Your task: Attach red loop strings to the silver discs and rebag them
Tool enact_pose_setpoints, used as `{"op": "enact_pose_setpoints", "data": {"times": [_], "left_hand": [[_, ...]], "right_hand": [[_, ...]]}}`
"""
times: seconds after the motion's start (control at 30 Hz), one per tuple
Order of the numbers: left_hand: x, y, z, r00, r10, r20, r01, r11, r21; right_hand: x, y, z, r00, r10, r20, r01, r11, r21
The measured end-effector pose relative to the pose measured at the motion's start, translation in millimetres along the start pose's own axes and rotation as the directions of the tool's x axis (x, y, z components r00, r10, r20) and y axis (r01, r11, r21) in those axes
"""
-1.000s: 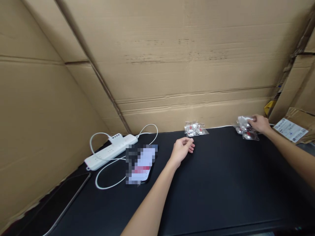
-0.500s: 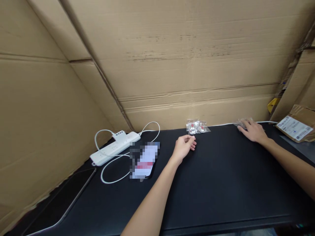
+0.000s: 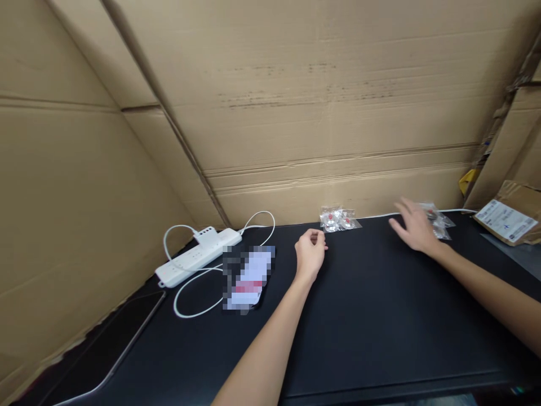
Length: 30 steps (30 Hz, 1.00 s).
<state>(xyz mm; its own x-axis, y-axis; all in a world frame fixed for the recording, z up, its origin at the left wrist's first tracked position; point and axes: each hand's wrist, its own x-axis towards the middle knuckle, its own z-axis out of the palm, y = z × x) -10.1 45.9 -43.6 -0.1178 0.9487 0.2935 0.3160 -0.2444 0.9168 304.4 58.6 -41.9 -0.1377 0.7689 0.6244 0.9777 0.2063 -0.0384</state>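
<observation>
My left hand [image 3: 310,252] rests over the black table, its fingers curled in and the thumb near the index finger; nothing shows in it. Just beyond it, against the cardboard wall, lie small clear plastic packets [image 3: 338,220] with red-centred pieces inside. My right hand [image 3: 414,226] is open, its fingers spread and slightly blurred, and holds nothing. Right beside it is another group of clear packets [image 3: 440,221] with similar red spots, partly hidden behind the hand.
A white power strip [image 3: 198,256] with a looping cable [image 3: 180,296] lies at the left, near a blurred-out phone [image 3: 249,279]. A dark flat panel [image 3: 105,344] is at the front left. A labelled brown parcel [image 3: 507,211] sits at the right. Cardboard walls [image 3: 296,129] enclose the table [image 3: 380,327].
My right hand has come off the right-hand packets and moved left, leaving them more exposed. My left hand has drawn back slightly to the left, away from the other packets.
</observation>
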Motion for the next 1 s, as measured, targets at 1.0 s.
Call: {"op": "enact_pose_setpoints", "data": {"times": [1.0], "left_hand": [[-13, 42, 24.6, 0.931, 0.136, 0.34, -0.255, 0.907, 0.334]], "right_hand": [[-9, -105, -7, 0.977, -0.085, 0.196, -0.063, 0.762, 0.645]]}}
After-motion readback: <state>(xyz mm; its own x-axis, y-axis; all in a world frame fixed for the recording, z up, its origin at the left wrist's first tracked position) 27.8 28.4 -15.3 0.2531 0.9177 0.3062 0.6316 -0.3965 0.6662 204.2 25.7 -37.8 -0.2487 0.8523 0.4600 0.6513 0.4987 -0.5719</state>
